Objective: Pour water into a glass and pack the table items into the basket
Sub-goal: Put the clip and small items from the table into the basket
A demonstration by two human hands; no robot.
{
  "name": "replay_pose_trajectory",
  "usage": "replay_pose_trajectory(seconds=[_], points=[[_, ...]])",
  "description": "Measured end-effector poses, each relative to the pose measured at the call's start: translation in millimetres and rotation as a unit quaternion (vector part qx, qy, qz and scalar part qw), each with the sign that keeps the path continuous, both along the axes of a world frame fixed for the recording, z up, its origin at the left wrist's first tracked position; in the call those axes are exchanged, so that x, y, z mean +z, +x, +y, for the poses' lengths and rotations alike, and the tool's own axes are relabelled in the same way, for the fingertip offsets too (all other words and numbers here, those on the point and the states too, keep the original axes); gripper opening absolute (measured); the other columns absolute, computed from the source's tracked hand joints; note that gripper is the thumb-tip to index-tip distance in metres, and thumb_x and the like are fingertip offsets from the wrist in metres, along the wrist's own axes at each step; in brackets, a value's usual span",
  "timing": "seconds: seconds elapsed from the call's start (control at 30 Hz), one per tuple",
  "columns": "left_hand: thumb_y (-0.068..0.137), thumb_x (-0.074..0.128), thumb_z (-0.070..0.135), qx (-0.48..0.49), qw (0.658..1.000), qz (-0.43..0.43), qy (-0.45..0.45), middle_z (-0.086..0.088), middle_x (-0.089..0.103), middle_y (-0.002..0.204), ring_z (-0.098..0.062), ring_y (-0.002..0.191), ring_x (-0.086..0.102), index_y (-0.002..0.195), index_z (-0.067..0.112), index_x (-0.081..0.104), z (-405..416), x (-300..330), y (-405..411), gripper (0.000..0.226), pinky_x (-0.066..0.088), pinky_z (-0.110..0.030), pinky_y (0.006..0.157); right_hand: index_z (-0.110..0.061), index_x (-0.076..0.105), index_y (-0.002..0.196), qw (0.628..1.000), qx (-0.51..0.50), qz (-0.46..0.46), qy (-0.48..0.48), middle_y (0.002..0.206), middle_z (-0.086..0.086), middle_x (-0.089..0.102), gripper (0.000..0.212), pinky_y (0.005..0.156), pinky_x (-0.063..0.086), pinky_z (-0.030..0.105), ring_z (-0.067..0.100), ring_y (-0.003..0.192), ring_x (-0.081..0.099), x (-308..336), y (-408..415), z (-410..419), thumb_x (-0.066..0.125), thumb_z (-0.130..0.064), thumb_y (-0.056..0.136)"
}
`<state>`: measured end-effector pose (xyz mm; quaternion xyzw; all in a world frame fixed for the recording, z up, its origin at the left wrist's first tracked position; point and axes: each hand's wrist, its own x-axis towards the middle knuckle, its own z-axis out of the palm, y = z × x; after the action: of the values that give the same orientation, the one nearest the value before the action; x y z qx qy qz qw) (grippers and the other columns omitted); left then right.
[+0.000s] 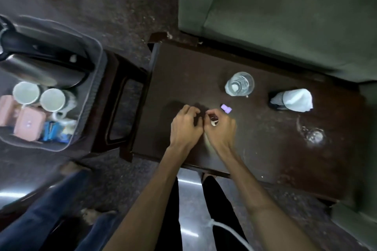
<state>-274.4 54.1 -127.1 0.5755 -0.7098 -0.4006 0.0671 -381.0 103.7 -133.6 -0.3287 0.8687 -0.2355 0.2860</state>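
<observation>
Both my hands meet over the middle of the dark wooden table (255,149). My left hand (186,126) is curled with its fingers closed on something dark that I cannot make out. My right hand (220,128) pinches a small shiny object (214,121) between thumb and fingers. A small purple item (226,108) lies just beyond my right hand. Farther back stands a clear glass (239,86) holding water. A holder with white napkins (291,100) lies at the right. The grey basket (89,96) sits on a stool to the left.
Inside the basket are a steel kettle (40,67), two white cups (39,96), pink boxes (28,123) and a blue packet (54,131). A wet patch (314,134) marks the table's right side. A green sofa (285,16) is behind. A person's jeans-clad leg (40,210) is lower left.
</observation>
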Motion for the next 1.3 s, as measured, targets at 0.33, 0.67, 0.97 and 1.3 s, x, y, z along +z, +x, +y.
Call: replay_pose_trajectory(seconds=[0.33, 0.67, 0.97, 1.3], points=[[0.091, 0.066, 0.019, -0.088, 0.993, -0.066, 0.028, -0.006, 0.062, 0.126, -0.033, 0.112, 0.065, 0.122, 0.015, 0.067, 13.1, -59.6, -109.0, 0.031, 0.051, -0.043, 0.088, -0.022, 0.07, 0.13, 0.995, 0.031, 0.03, 0.091, 0.124, 0.008, 0.074, 0.039, 0.091, 0.054, 0.04, 0.034, 0.115, 0.068, -56.9, -103.6, 25.1, 0.071, -0.031, 0.092], [0.097, 0.062, 0.015, -0.146, 0.984, -0.097, -0.015, -0.008, 0.058, 0.119, -0.036, 0.101, 0.066, 0.127, 0.02, 0.069, 12.6, -94.5, -128.6, 0.031, 0.054, -0.046, 0.079, -0.018, 0.075, 0.109, 0.995, 0.078, 0.008, 0.055, 0.109, 0.004, 0.07, 0.029, 0.081, 0.058, 0.045, 0.03, 0.093, 0.07, -93.1, -124.2, 26.6, 0.067, -0.042, 0.096], [0.091, 0.071, 0.015, -0.008, 1.0, 0.016, -0.023, 0.001, 0.067, 0.103, -0.018, 0.077, 0.066, 0.114, 0.022, 0.073, 13.5, -73.7, -101.0, 0.025, 0.058, -0.042, 0.077, -0.022, 0.077, 0.096, 0.973, -0.028, -0.226, -0.047, 0.086, -0.009, 0.079, 0.013, 0.077, 0.057, 0.018, 0.004, 0.084, 0.075, -75.3, -112.1, 17.9, 0.08, -0.034, 0.091], [0.09, 0.077, 0.02, 0.217, 0.966, 0.117, -0.075, 0.006, 0.072, 0.089, -0.008, 0.069, 0.065, 0.115, 0.022, 0.073, -27.0, -8.3, 23.6, 0.025, 0.056, -0.027, 0.068, -0.021, 0.076, 0.094, 0.948, 0.047, -0.302, -0.092, 0.08, -0.003, 0.077, 0.015, 0.074, 0.057, 0.027, 0.011, 0.077, 0.074, -6.0, 9.9, -71.0, 0.086, -0.027, 0.085]])
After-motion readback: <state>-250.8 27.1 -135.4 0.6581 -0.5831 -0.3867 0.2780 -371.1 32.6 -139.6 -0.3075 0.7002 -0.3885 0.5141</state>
